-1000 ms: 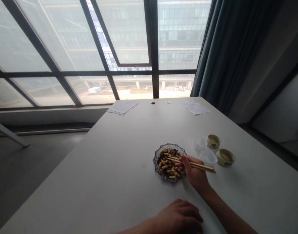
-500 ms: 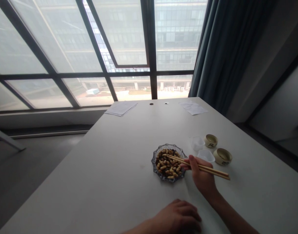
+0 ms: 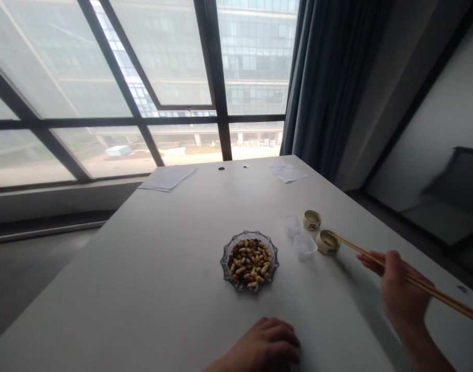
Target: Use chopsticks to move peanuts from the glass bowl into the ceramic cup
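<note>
My right hand [image 3: 405, 289] is closed round a pair of wooden chopsticks [image 3: 362, 251]. Their tips reach the rim of the nearer beige ceramic cup [image 3: 328, 244]; whether they pinch anything is too small to tell. A second beige cup [image 3: 311, 220] with a dark mark stands just behind it. To the left of the cups are two clear plastic containers, one nearer [image 3: 304, 247] and one farther [image 3: 293, 226]. A scalloped glass bowl [image 3: 223, 263] holds peanuts [image 3: 249, 263] among darker bits. My left hand [image 3: 267, 343] rests on the table in front of the bowl, fingers loosely bent and holding nothing.
The white table [image 3: 162, 279] stretches toward large windows. Paper sheets [image 3: 169, 178] lie at its far left corner and more paper [image 3: 288, 172] at the far right. Two round holes are near the far edge. A dark blue curtain [image 3: 325, 93] hangs behind the right corner.
My right hand has moved the chopsticks from over the peanuts rightward to the nearer beige cup. The view has turned slightly right. My left hand stays resting on the table.
</note>
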The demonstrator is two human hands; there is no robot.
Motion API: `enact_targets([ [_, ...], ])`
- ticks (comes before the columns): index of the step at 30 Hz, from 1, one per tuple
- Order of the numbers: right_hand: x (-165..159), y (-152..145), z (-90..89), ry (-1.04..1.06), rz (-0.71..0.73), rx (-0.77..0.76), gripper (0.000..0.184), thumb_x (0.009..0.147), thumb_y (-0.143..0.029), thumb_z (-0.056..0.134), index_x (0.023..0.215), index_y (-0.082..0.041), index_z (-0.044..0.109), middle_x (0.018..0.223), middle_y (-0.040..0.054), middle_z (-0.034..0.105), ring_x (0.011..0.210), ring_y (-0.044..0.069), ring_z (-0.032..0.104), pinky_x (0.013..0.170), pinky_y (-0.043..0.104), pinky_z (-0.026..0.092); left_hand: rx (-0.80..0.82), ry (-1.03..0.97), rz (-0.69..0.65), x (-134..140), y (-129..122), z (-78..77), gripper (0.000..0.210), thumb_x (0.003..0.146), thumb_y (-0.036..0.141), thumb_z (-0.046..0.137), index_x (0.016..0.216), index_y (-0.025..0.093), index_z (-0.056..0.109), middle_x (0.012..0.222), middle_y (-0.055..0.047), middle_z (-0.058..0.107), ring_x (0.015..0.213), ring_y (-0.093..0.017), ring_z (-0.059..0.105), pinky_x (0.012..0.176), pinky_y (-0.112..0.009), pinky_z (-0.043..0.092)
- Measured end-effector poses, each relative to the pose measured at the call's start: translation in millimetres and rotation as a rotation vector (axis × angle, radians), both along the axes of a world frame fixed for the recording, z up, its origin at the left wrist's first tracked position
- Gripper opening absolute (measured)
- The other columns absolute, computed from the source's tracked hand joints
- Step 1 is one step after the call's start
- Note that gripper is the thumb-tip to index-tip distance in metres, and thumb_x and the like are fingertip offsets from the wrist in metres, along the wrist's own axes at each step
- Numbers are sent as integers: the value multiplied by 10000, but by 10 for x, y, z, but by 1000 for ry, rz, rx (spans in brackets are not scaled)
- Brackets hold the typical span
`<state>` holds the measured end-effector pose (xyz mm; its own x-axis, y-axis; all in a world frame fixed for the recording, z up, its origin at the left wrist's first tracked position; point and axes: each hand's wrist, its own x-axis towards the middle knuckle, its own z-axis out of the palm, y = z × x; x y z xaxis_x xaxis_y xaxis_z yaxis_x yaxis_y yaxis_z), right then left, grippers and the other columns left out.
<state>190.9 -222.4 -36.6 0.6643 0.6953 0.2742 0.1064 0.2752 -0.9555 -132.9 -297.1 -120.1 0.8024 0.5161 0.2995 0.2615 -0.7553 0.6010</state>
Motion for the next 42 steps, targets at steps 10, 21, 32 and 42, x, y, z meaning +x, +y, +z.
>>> enact_targets([
  [10, 66, -10, -333, -54, -13, -64, 541, 885, -625, 697, 891, -86, 750, 772, 147, 792, 638, 229, 785, 654, 278, 648, -13, 5, 25, 6, -17, 116, 114, 1020, 323, 639, 1117, 270, 664, 1235, -36, 745, 1270, -196, 632, 1071, -283, 475],
  [21, 15, -78, -269, -118, -44, -12, 463, 947, -542, 656, 894, -90, 745, 777, 119, 780, 636, 233, 767, 657, 329, 641, -25, -9, 23, 6, -15, 39, 111, 992, 284, 663, 1102, 271, 677, 1236, -28, 747, 1269, -198, 639, 1087, -301, 479],
  [32, -926, -148, 144, -275, 448, 80, 321, 996, -446, 618, 890, -184, 771, 791, 81, 796, 648, 229, 767, 640, 320, 628, -2, 33, 11, 15, -8, 48, 113, 988, 285, 662, 1098, 259, 667, 1242, -17, 748, 1274, -184, 635, 1095, -296, 460],
  [42, -1680, 184, 66, -518, 949, 96, 385, 1048, -376, 546, 760, -186, 716, 764, 43, 722, 710, 176, 690, 684, 279, 529, -16, 16, 2, 39, -10, 1, 137, 1021, 357, 640, 1086, 244, 681, 1271, -44, 743, 1299, -198, 630, 1140, -302, 426],
])
